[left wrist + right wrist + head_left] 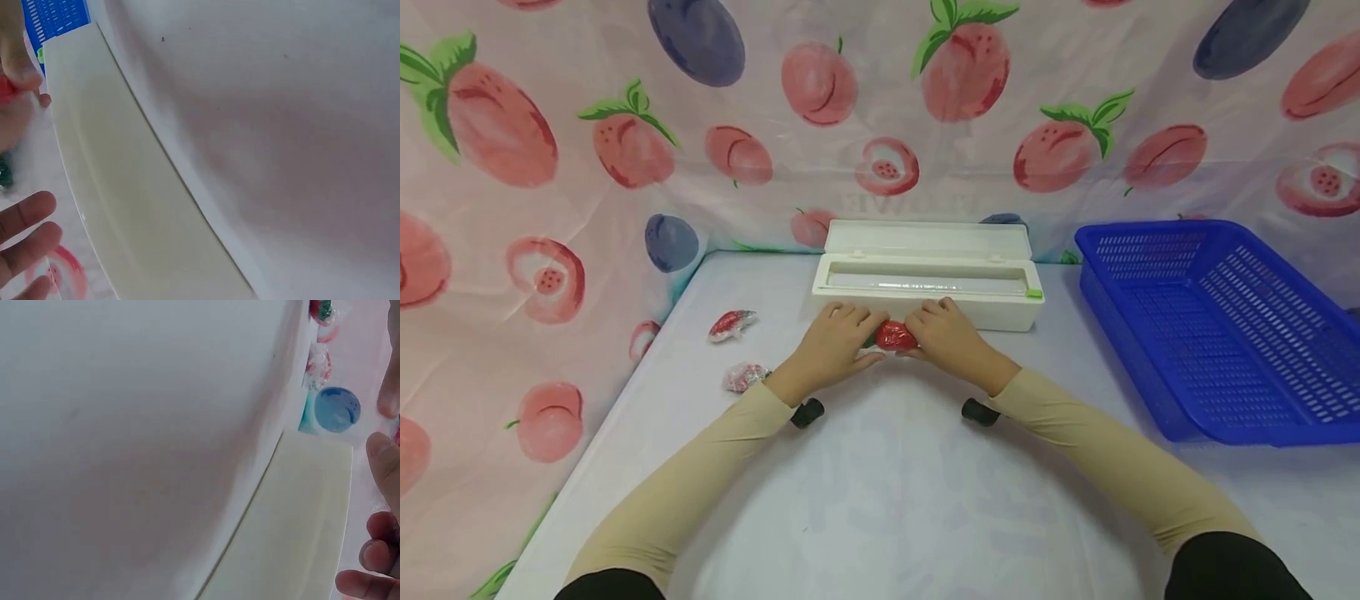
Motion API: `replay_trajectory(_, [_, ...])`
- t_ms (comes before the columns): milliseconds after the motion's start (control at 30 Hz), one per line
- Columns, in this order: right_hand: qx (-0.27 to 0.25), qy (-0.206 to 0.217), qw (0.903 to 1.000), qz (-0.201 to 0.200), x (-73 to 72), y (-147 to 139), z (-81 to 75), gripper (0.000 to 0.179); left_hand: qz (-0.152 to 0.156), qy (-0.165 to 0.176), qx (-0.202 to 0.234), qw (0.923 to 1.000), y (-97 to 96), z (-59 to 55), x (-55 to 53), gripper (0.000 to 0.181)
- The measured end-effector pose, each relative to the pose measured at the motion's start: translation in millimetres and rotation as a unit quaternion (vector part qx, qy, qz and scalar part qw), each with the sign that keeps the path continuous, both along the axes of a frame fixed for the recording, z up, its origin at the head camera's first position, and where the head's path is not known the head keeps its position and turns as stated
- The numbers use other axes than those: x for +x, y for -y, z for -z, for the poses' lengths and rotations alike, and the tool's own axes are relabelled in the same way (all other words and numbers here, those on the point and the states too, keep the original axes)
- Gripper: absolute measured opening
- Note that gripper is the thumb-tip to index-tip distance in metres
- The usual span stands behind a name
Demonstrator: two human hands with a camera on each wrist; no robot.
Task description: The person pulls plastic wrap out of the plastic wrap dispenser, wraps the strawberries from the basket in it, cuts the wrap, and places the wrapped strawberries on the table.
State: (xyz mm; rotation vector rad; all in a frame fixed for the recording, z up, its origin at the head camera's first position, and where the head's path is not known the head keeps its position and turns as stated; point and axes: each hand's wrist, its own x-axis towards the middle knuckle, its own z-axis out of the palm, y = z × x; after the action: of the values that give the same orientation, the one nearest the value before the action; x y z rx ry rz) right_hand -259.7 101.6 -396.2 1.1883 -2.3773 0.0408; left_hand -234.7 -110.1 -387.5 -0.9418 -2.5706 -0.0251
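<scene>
Both hands meet in front of a white cling film dispenser. Between them is a shiny red, fruit-like piece with a green end and clear film about it. On its left, my left hand grips the green end, thumb low and fingers over the top. From the other side my right hand holds the red part, thumb beneath. In the right wrist view, several right fingers stand loosely apart from the thumb. Much of the piece is hidden behind the hands.
The dispenser's lid is up, with a film roll inside. To the left lie a red-and-white film-wrapped piece and another wrapped piece. A blue plastic basket stands at the right. A fruit-patterned cloth hangs behind.
</scene>
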Motion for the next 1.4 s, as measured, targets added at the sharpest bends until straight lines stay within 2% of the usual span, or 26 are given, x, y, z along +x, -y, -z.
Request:
replay_trajectory(133, [0.015,0.007,0.9998,-0.004,-0.7,11,0.1,0.042,0.004,-0.021,-0.001,0.9998,9.9,-0.9,1.5,0.044])
replay_trajectory(233, [0.042,0.02,0.9989,-0.003,0.3,19,-1.8,0.043,-0.01,-0.014,-0.009,0.9998,20.0,-1.2,4.2,0.042])
replay_trajectory(300, [0.065,0.029,0.9974,-0.005,1.1,26,-3.4,0.041,-0.024,0.001,-0.018,0.9995,27.5,-1.7,6.6,0.041])
replay_trajectory(400, [0.094,0.036,0.9947,-0.018,0.7,37,-3.9,0.035,-0.044,0.046,-0.032,0.9975,39.0,-0.9,8.5,0.041])
replay_trajectory(500, [0.119,0.034,0.992,-0.028,-2.2,51,0.8,0.028,-0.049,0.087,-0.046,0.9939,48.7,0.9,8.4,0.04])
replay_trajectory(567, [0.132,0.023,0.9904,-0.032,-3.4,59,4.8,0.024,-0.048,0.1,-0.056,0.9922,54.5,3.8,7.7,0.038])
replay_trajectory(700, [0.146,-0.001,0.9887,-0.034,-4.0,72,11.6,0.024,-0.049,0.087,-0.086,0.9913,63.0,9.2,7.7,0.034])
replay_trajectory(833, [0.157,-0.03,0.9868,-0.027,-7.0,82,16.3,0.026,-0.063,0.065,-0.117,0.989,69.0,12.3,7.1,0.04])
replay_trajectory(900, [0.164,-0.033,0.9857,-0.023,-8.8,86,17.4,0.028,-0.07,0.064,-0.126,0.9875,72.2,13.0,6.1,0.044])
replay_trajectory(1067, [0.169,-0.033,0.9847,-0.025,-12.0,96,16.8,0.03,-0.095,0.09,-0.134,0.9824,82.2,10.6,4.3,0.052])
replay_trajectory(1200, [0.172,-0.022,0.9845,-0.026,-12.8,105,14.0,0.032,-0.119,0.098,-0.144,0.9774,90.8,9.6,2.6,0.054])
replay_trajectory(1400, [0.196,0.003,0.9805,-0.012,-13.2,112,11.9,0.037,-0.121,0.119,-0.145,0.9747,94.8,9.9,2.4,0.055])
